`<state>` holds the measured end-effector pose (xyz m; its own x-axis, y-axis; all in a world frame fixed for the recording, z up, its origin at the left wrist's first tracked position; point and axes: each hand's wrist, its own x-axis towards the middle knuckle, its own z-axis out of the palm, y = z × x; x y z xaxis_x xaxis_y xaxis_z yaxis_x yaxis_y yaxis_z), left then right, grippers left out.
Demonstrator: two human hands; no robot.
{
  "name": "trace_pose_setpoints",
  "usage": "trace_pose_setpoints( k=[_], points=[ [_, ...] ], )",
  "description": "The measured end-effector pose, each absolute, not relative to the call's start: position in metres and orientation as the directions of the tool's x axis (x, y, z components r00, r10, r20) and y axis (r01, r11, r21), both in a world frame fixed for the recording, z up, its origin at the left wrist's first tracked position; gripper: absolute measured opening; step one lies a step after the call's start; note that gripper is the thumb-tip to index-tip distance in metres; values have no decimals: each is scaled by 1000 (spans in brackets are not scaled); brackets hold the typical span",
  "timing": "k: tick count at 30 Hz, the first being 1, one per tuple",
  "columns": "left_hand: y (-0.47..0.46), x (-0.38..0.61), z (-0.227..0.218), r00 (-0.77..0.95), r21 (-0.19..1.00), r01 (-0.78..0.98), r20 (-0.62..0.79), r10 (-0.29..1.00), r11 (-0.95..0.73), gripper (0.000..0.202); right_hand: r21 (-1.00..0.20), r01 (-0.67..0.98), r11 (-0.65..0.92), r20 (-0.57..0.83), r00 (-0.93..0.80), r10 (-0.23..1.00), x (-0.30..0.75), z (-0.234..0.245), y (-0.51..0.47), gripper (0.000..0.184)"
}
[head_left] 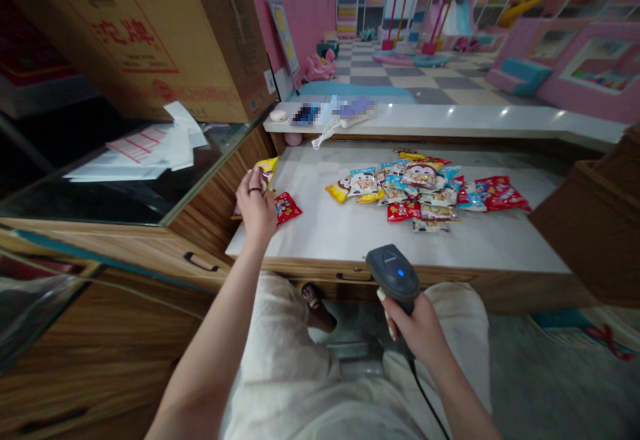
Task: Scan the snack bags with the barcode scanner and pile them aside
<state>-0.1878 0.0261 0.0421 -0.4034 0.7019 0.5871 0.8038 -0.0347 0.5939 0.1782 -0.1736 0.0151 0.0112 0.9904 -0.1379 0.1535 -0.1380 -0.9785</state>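
Observation:
My left hand (255, 205) grips a yellow snack packet (267, 171) at the near-left part of the white counter top (320, 240). A red snack packet (287, 207) lies just right of that hand, and another packet edge shows beneath it. My right hand (413, 330) is shut around a black corded barcode scanner (393, 277), whose blue light is lit. The scanner is in front of the counter's near edge. A heap of several red, yellow and white snack packets (420, 193) lies mid-counter, out of reach of both hands' fingers.
A glass display case (120, 193) with papers on it and a large cardboard box (145, 40) stand to the left. Behind the counter is a white ledge (440, 117) holding blurred items and a white cable. Wooden cabinets flank both sides; a pink play area lies beyond.

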Motion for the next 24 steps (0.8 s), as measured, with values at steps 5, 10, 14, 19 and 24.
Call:
trace_pose_setpoints(
  k=[5,10,14,19,24],
  points=[
    [5,-122,26,-397,941,162,339,853,-298,38,-981,134,-142,-140,22,990,177,11,-175,40],
    [-9,-57,3,-91,823,-563,-155,984,77,28,-977,145,-157,-156,19,988,179,12,-173,38],
    [-10,-37,-7,51,729,-647,-253,966,225,17,-974,156,-166,-163,32,986,178,18,-173,36],
    [-8,-34,-18,88,705,-661,-269,959,259,22,-969,169,-179,-179,19,984,172,22,-173,34],
    [-9,-31,-23,74,720,-661,-218,973,211,32,-972,164,-166,-170,-10,985,165,23,-168,34]
  ],
)
